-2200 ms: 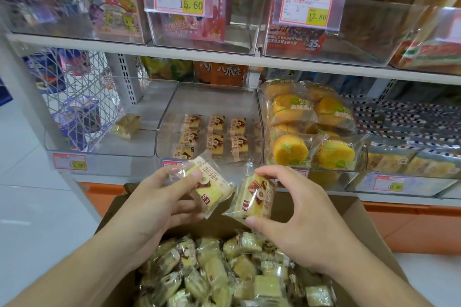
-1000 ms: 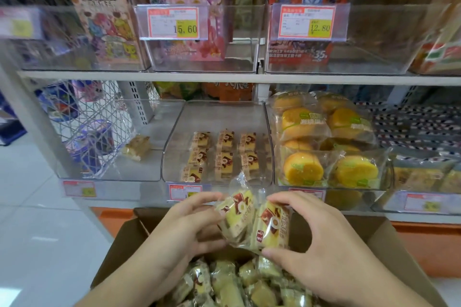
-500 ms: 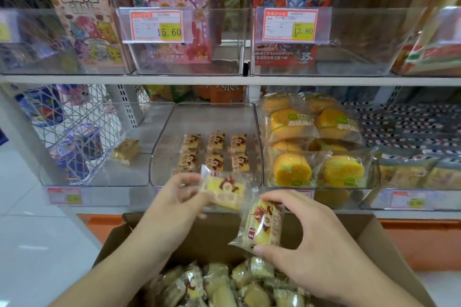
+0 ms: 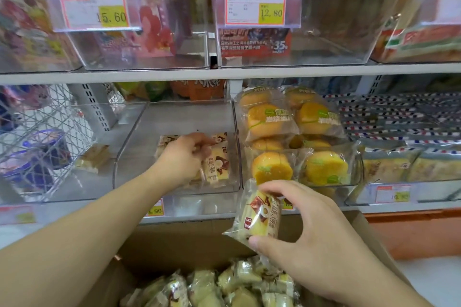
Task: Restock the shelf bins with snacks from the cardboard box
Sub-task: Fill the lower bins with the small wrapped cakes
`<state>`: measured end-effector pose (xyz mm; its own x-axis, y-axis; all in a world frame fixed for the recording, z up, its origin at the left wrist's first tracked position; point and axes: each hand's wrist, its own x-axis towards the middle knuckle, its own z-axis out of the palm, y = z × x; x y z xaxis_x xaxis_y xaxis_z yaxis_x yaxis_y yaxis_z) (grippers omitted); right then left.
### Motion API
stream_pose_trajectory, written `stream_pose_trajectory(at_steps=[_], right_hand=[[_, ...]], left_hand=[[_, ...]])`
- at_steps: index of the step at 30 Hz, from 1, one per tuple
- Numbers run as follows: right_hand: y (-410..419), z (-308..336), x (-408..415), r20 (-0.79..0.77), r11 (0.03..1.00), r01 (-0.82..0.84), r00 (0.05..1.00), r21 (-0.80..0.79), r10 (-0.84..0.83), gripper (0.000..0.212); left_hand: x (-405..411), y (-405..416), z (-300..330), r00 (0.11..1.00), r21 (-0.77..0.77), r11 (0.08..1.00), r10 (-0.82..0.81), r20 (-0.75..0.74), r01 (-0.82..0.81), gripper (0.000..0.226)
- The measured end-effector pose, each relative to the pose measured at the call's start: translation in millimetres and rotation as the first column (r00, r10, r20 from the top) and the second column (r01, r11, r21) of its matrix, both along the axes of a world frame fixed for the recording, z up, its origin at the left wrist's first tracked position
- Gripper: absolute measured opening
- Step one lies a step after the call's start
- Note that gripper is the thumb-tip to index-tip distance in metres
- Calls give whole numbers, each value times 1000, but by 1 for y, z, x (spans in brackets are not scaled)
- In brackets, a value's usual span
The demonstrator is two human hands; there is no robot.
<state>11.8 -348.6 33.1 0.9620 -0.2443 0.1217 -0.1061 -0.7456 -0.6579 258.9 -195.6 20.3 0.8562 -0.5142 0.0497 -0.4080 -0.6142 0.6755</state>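
Observation:
My left hand [image 4: 185,156] reaches into the clear middle bin [image 4: 139,142] on the lower shelf and holds a wrapped yellow snack cake [image 4: 216,166] against the cakes lying there. In front of the shelf edge, my right hand [image 4: 306,237] pinches another wrapped snack cake [image 4: 259,217] between thumb and fingers, above the cardboard box [image 4: 199,239]. The box holds several more wrapped cakes [image 4: 224,286] of the same kind.
A bin of round orange cakes in bags [image 4: 291,137] stands right of the middle bin. The left bin holds a single pale snack [image 4: 92,158] beside a wire basket [image 4: 42,137]. Clear upper bins carry price tags [image 4: 255,6] and boxed biscuits.
My left hand has moved forward from above the box into the middle bin with its snack cake. The right hand has stayed near the box front with its own cake. The view has moved closer.

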Motion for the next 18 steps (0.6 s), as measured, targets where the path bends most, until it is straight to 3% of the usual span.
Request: stream_pose_trajectory(at_steps=[11,18], right_hand=[[-6,-4,3,6,1000,25,1000,-3,-25,66],[-4,-4,6,7,1000,30,1000,1,-30,66]], left_hand=[[8,3,-14,980,339,919,-195,-48,200,30],[6,1,-26,949,359,880,-307,-68,310,40]])
